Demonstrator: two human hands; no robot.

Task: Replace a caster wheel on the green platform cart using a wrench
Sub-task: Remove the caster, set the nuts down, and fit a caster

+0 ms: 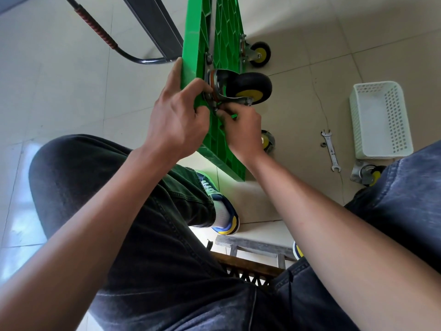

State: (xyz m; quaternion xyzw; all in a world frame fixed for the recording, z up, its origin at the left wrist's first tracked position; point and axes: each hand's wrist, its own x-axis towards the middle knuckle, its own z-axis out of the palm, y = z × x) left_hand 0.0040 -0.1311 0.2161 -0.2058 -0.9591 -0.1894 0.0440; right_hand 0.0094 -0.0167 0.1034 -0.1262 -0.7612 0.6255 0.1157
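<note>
Caster wheel seated against underside of green platform cart, cart stood on edge on tiled floor, black tyre and yellow hub jutting to the right at hand height. Left hand wrapped over cart's near edge, index finger laid straight up the rim, remaining fingers curled in against the mounting plate. Right hand just below the caster's fork, fingertips pinched on small hardware at the plate's lower corner; nut or bolt, cannot tell, too small and blurred. Wrench lying untouched on the floor well to the right, near white basket, a loose nut beside it, and a spare caster below. Likely risks: cross-threading from a finger-started nut going on crooked; nut slipping and rolling away; plate shifting off its holes if left-hand pressure eases; cart tipping, balanced only on its edge.
</note>
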